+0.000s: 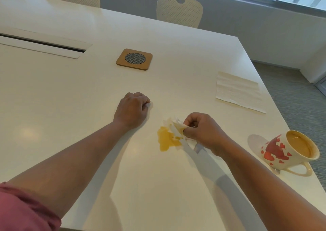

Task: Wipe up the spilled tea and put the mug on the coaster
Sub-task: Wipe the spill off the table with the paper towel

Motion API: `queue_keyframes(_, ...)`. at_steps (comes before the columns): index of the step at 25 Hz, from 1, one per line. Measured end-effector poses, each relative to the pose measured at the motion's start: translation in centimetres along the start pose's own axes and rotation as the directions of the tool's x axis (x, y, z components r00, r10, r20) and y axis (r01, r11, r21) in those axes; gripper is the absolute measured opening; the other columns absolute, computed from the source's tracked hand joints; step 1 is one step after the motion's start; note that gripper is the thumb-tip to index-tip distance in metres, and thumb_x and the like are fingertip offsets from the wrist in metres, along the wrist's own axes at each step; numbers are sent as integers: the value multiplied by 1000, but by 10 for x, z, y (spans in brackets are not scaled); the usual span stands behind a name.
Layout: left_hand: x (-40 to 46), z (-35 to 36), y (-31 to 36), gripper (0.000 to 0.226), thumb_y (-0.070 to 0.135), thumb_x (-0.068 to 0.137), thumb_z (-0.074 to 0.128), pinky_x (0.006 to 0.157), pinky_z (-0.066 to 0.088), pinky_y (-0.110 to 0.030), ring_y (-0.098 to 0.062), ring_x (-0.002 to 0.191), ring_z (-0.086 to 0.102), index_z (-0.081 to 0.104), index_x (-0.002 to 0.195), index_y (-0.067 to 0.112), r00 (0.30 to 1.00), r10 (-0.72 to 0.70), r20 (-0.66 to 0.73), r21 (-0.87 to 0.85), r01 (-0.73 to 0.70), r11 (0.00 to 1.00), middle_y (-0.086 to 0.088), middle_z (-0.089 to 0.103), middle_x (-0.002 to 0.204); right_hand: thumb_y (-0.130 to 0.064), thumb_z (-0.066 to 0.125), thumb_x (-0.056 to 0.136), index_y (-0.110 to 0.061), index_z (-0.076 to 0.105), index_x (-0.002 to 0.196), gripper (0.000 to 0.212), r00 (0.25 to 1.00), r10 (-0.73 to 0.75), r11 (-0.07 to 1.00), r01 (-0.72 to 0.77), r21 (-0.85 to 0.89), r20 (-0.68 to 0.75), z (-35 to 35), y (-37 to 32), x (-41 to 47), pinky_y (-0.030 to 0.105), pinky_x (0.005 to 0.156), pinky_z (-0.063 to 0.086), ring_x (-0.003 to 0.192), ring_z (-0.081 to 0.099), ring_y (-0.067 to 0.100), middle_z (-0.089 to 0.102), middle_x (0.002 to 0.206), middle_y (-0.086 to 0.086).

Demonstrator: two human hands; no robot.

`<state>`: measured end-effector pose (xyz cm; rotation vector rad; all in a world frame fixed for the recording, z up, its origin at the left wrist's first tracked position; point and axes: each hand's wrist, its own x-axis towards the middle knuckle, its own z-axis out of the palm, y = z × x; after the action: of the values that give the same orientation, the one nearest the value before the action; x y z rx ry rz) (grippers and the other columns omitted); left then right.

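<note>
Tea (166, 139) sits as an amber puddle on the table (88, 93), near my edge and between my two hands. My right hand (202, 132) has its fingers curled round a crumpled tissue (176, 126), pinching it at the puddle's right rim, where the paper already shows yellow. I judge I bunched it so that one wad soaks more and gives my fingers something to press with.

My left hand (132, 109) rests on the table beyond the puddle, fingers curled under in a loose fist. It seems to hold nothing, though a pale scrap at the knuckles leaves me unsure. It looks to be bracing me while the other hand works.

Mug (289, 149), the one with red hearts, lies tipped near the right edge, mouth facing me and handle low, well apart from the coaster (134, 59), which waits further back. Spare napkin (238, 91) lies flat to the right, within reach if this wad saturates.

Most of the puddle is left, so wiping comes first, then the mug.
</note>
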<state>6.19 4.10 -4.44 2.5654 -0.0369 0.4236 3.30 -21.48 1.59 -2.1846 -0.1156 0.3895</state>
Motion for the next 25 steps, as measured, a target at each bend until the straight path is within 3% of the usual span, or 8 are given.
queue_keyframes(4,0,1,-1,17,15,96,59,85,50,-40,-35,98,61,76,94,18,1000,0,-7,1,0,1000,1,76,107,12,64,80,-12,69,94,28,993,83,977,-97,191,81,-11,5,3,51,70,57,69,66,25,71,80,12)
queue_keyframes(7,0,1,0,17,15,95,59,83,50,-40,-35,97,61,76,94,18,1000,3,-9,0,-3,1000,1,76,107,9,56,81,-24,74,97,42,995,91,993,-94,72,36,-11,13,3,44,67,57,69,70,18,76,91,9)
queue_keyframes(13,0,2,-1,16,14,94,59,83,51,-41,-35,96,61,75,91,18,1000,9,-19,-3,-9,1000,1,76,105,2,46,77,-47,76,86,58,998,63,991,-64,-120,-7,-15,13,6,23,43,52,60,69,5,74,76,-17)
queue_keyframes(15,0,2,-2,16,13,94,60,82,50,-39,-35,95,61,75,91,18,1000,10,-21,-3,-10,1000,1,76,105,7,47,79,-39,80,85,57,999,52,997,-52,-63,-2,-17,14,8,25,47,55,64,71,10,76,83,-11)
queue_keyframes(18,0,3,-3,16,13,94,60,80,48,-37,-35,95,61,75,92,18,1000,6,-26,-2,-6,1000,2,76,105,12,50,81,-22,79,73,46,995,15,1000,-12,29,-101,-15,17,10,39,70,63,78,73,21,74,99,5)
queue_keyframes(19,0,3,-3,16,13,94,60,80,48,-37,-35,95,61,75,92,18,1000,5,-26,-2,-5,1000,2,76,105,12,51,82,-21,78,72,44,991,-6,999,12,47,-136,-14,19,10,36,74,62,84,72,20,72,102,4)
queue_keyframes(21,0,3,-3,17,13,94,60,81,48,-38,-35,95,61,75,93,18,1000,4,-22,-4,-4,1000,2,76,106,9,57,82,-24,76,80,38,989,-56,998,59,17,-135,-13,23,10,18,68,54,87,67,8,65,109,-4)
queue_keyframes(25,0,2,-2,16,13,94,60,84,50,-40,-35,97,61,76,94,17,1000,14,-14,4,-14,1000,1,76,107,-4,68,74,-21,70,99,30,984,-175,947,164,-275,-17,-11,31,8,4,71,43,90,57,-9,50,113,-10)
